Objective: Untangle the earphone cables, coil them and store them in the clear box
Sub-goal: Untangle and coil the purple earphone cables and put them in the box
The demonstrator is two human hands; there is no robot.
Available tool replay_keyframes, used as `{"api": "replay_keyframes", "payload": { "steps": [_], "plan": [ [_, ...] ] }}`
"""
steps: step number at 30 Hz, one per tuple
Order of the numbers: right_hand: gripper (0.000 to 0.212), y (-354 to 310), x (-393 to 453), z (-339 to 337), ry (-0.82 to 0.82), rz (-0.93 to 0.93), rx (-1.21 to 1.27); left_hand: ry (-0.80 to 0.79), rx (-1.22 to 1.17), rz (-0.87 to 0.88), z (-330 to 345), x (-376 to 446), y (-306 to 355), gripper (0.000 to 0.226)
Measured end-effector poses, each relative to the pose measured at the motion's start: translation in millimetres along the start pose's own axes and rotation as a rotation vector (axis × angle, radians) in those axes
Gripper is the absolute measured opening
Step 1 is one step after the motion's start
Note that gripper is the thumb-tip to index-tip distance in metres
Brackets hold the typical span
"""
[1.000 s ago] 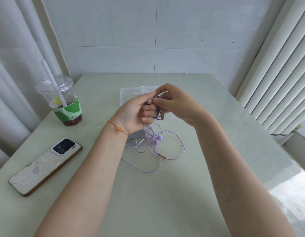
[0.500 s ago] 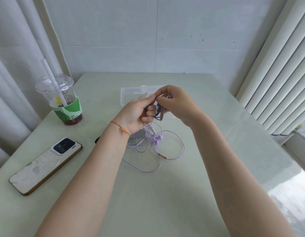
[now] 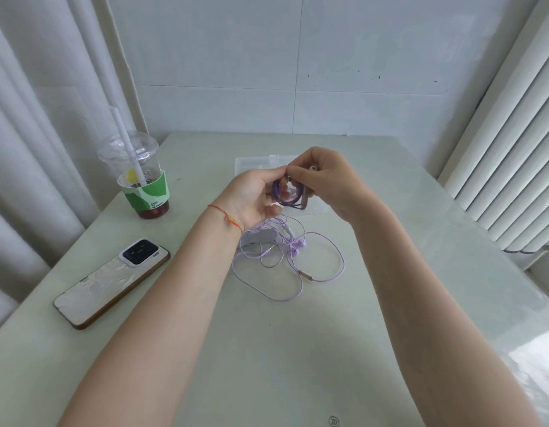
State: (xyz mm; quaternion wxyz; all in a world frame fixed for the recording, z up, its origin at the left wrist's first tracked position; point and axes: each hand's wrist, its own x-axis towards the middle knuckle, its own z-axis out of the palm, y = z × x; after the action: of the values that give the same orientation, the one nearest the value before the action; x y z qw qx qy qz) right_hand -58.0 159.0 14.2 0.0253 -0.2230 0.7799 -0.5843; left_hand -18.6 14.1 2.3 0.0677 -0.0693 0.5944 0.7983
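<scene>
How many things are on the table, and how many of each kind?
Earphone sets: 2, a coiled purple one held in both hands and a loose lilac one on the table
Clear box: 1
Phone: 1
Drink cup: 1
Total: 5

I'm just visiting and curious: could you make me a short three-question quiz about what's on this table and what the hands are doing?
1. True or false: the lilac earphone cable on the table is already neatly coiled.
2. Which lies nearest the iced drink cup? A) the phone B) the clear box C) the window blinds
3. What are the left hand and right hand holding between them?

Key:
1. False; it lies in loose, tangled loops.
2. A.
3. A small coil of darker purple cable, held above the table in front of the clear box.
</scene>
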Motion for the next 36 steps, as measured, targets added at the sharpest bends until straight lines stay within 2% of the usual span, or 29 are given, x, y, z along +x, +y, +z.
{"api": "replay_keyframes", "payload": {
  "steps": [6,9,11,12,13,15,20,22,26,27,29,30,33,35,36],
  "plan": [
    [0.009,-2,-7,35,-0.082,0.040,-0.084,0.055,0.353,0.057,-41,-23,-6,0.025],
    [0.013,2,-18,58,-0.033,0.053,-0.095,0.260,0.518,0.149,-60,-31,-15,0.020],
    [0.018,8,-24,66,0.012,0.079,-0.097,0.419,0.911,0.213,-79,-31,-23,0.022],
    [0.019,11,-28,69,0.025,0.095,-0.085,0.445,1.110,0.190,-88,-33,-28,0.028],
    [0.018,13,-31,71,0.037,0.111,-0.065,0.433,1.244,0.137,-95,-34,-33,0.031],
    [0.017,18,-37,73,0.048,0.131,-0.049,0.401,1.329,0.054,-101,-34,-42,0.034],
    [0.009,32,-50,66,0.056,0.154,-0.063,0.486,1.370,0.041,-98,-31,-45,0.046],
    [0.011,37,-54,62,0.064,0.161,-0.069,0.469,1.402,0.013,-95,-31,-43,0.046],
    [0.014,41,-55,59,0.077,0.160,-0.034,0.408,1.321,-0.054,-90,-29,-38,0.055],
    [0.014,41,-56,60,0.073,0.154,-0.034,0.409,1.301,-0.060,-90,-28,-39,0.051],
    [0.012,43,-59,62,0.066,0.145,-0.026,0.451,1.260,-0.019,-90,-26,-47,0.021],
    [0.010,45,-61,62,0.063,0.146,-0.009,0.493,1.210,0.014,-89,-26,-51,0.016],
    [0.003,46,-62,59,0.065,0.152,0.043,0.614,0.919,0.213,-87,-26,-53,0.024],
    [0.003,48,-61,51,0.083,0.158,0.069,0.580,0.619,0.326,-73,-27,-44,0.015],
    [0.005,47,-61,49,0.091,0.159,0.085,0.536,0.480,0.354,-65,-29,-40,0.020]
  ]
}}
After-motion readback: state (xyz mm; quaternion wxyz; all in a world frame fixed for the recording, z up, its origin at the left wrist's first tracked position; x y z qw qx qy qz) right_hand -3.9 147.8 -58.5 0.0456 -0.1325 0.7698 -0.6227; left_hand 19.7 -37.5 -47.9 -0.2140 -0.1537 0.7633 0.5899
